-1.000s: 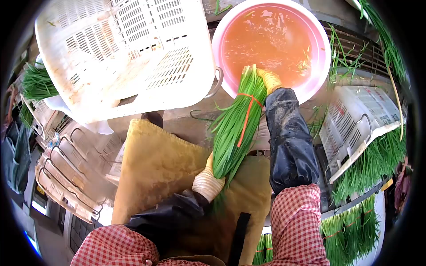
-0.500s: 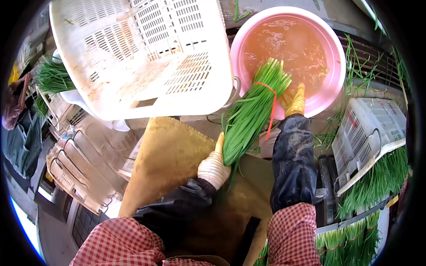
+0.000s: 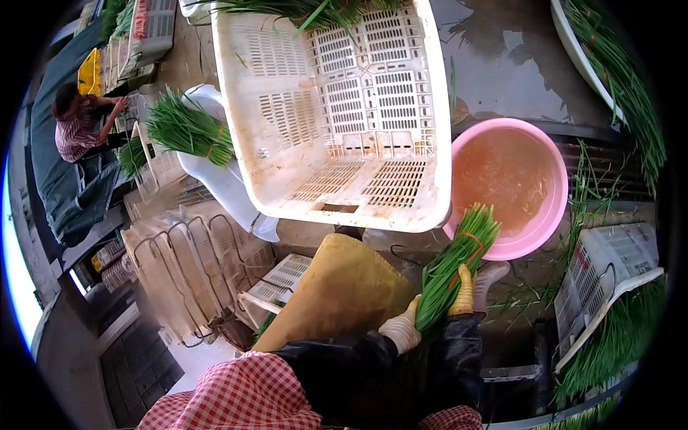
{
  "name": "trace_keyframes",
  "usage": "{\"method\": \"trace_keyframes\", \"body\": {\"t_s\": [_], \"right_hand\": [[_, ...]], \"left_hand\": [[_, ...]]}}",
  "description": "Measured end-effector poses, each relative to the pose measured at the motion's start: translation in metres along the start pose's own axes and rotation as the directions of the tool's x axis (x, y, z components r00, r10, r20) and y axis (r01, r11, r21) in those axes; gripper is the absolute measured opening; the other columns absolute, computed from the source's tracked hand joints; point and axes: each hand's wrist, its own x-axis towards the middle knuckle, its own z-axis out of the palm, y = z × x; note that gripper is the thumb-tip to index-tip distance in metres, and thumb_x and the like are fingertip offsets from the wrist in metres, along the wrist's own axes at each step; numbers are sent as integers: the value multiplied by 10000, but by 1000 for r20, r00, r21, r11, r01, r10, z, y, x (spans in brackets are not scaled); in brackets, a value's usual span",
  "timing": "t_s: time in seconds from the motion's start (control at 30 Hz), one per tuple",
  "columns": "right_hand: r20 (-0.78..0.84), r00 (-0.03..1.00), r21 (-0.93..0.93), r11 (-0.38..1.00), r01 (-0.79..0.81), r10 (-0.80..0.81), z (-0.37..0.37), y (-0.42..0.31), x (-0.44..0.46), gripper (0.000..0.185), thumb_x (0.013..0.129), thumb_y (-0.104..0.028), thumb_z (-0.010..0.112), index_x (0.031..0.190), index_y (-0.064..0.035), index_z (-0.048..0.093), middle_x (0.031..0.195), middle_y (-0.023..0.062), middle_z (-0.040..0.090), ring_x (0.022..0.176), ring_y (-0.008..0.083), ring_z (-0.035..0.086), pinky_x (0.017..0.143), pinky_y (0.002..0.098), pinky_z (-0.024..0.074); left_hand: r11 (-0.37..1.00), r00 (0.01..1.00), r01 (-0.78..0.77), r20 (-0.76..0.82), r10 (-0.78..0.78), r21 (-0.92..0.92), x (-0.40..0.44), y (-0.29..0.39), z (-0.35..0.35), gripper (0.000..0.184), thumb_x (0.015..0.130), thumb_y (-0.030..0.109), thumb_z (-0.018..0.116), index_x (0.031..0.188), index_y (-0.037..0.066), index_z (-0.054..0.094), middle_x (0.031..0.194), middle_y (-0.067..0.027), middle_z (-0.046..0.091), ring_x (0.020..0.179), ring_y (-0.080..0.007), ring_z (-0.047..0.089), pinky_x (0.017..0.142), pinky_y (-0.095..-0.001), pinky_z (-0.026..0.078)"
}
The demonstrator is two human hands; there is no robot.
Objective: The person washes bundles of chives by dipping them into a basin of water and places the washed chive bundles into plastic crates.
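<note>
A bundle of green chives (image 3: 443, 279), tied with a red band near its pale cut ends, slants up and right in front of me. My left hand (image 3: 403, 330), in a whitish glove, is closed around the lower left of the leafy end. My right hand (image 3: 464, 294), in a yellow-stained glove, grips the bundle's right side just below the band. The cut ends point toward the pink basin (image 3: 557, 193) of murky brown water and overlap its near rim in view. Some fingers are hidden behind the leaves.
A large white plastic crate (image 3: 438, 107) stands ahead, with chives on its far side. At right, another crate (image 3: 605, 254) sits tilted beside more chives. Stacked crates (image 3: 179, 279) stand at left. Farther off, a person (image 3: 75, 129) sits working. Loose leaves litter the wet ground.
My right hand has left the basin and taken hold of the bundle. The bundle has been drawn back toward me, and my view has shifted up and left.
</note>
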Motion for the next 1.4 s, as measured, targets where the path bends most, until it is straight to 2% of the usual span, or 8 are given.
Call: {"method": "trace_keyframes", "body": {"t_s": [0.2,0.33,0.5,0.7,0.83,1.13,1.33,1.4], "right_hand": [[-95,918,-388,835,-390,385,23,-82,-68,507,891,-440,602,1257,-101,512,1045,49,586,857,181,573,723,299,480],[4,957,-580,779,238,-289,61,-109,-51,497,923,-490,523,1186,-71,571,977,38,574,824,147,545,646,260,461],[276,893,-875,290,387,-356,193,-131,-35,772,876,-508,574,1419,-12,340,1316,172,507,1165,268,498,994,330,373],[214,883,-850,366,379,-418,217,-77,45,614,816,-335,666,1323,-50,468,1178,194,607,1046,331,589,911,385,436],[115,761,-867,310,391,-638,233,-65,28,412,802,-258,661,1133,-22,595,999,165,678,890,307,644,814,386,476],[81,714,-880,287,380,-696,234,-62,23,410,810,-250,681,1104,19,584,957,168,673,817,277,632,778,371,479],[60,677,-821,350,452,-734,242,-57,19,354,830,-182,668,1108,19,580,986,135,663,834,225,610,792,349,474],[39,680,-836,348,423,-732,240,-58,21,377,826,-188,681,1106,39,569,985,142,662,826,217,603,792,339,477]], "left_hand": [[971,970,-233,61,236,-42,-84,-1,-97,682,761,177,646,1368,71,353,1088,-185,618,1034,-333,587,862,-359,453],[981,956,-195,227,188,9,-176,-9,-226,630,716,167,690,1291,82,448,1076,-131,627,981,-250,603,847,-341,483],[826,967,-257,134,219,502,-280,-26,-320,767,778,364,670,1428,225,287,939,-175,639,808,-341,645,721,-395,515],[799,970,-185,-25,242,572,-322,-50,-417,660,749,243,699,1337,153,412,1019,-165,634,914,-331,636,794,-361,508],[624,943,187,-317,103,759,-277,-17,-479,629,735,274,693,1306,171,451,929,-155,649,837,-343,644,740,-385,509],[22,685,377,-295,666,926,-84,52,-634,319,818,79,584,1134,69,547,824,-143,660,832,-323,662,682,-404,515],[104,648,540,-492,581,835,-8,102,-673,818,803,99,646,1471,325,231,1244,-150,547,1113,-311,580,896,-417,481],[176,562,509,-480,673,843,-23,106,-675,312,903,275,503,1187,149,520,1071,-145,628,1018,-330,602,869,-434,463]]}}
